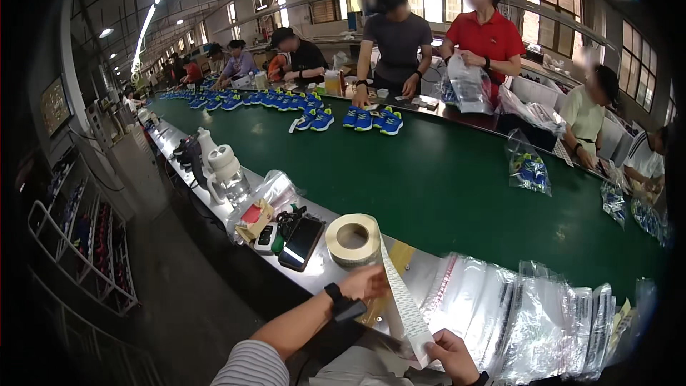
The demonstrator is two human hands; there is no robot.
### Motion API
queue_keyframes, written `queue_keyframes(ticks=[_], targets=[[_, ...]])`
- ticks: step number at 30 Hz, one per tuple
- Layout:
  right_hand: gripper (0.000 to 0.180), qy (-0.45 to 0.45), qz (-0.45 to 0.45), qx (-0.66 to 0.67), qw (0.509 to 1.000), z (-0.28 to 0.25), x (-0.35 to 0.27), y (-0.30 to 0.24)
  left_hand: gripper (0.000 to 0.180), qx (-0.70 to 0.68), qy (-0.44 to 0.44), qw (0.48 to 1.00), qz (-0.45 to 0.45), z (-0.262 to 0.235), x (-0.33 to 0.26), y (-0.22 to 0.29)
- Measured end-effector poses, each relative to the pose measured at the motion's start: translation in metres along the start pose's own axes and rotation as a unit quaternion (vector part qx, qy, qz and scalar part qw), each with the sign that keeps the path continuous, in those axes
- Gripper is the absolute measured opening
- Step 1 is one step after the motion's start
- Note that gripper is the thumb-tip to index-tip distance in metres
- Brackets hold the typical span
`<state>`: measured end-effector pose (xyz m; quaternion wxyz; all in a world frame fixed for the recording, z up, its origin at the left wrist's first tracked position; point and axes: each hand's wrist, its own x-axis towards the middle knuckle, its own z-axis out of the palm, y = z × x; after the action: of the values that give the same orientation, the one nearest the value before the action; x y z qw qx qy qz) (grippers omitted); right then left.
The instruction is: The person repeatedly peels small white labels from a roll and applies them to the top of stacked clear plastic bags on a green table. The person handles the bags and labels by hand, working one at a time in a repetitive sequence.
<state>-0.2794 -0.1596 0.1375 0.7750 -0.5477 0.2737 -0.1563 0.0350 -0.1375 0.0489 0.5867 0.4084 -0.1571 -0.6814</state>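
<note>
The label strip [401, 300] runs lengthwise from the roll [354, 240] on the tabletop [421, 268] down to the right hand [451, 354], whose fingers pinch its free end, while the left hand [366, 282], fingers curled, rests beside the roll.

I'm in a shoe factory, on the packing line: long green conveyor belt [429, 179] carrying blue sneakers [371, 120], workers [486, 43] bagging pairs opposite me, clear plastic bags [529, 314] stacked at my station.
</note>
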Motion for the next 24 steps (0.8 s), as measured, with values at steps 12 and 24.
queue_keyframes(ticks=[12, 24], targets=[[0.003, 0.038, -0.006, -0.122, 0.992, -0.011, -0.027, 0.016, 0.050, 0.268, -0.009, 0.943, -0.196, 0.062, -0.101, -0.057], [0.013, 0.004, 0.044, -0.046, 0.998, 0.020, -0.016, 0.012, 0.022, 0.249, 0.021, 0.968, 0.007, 0.108, -0.104, -0.095]])
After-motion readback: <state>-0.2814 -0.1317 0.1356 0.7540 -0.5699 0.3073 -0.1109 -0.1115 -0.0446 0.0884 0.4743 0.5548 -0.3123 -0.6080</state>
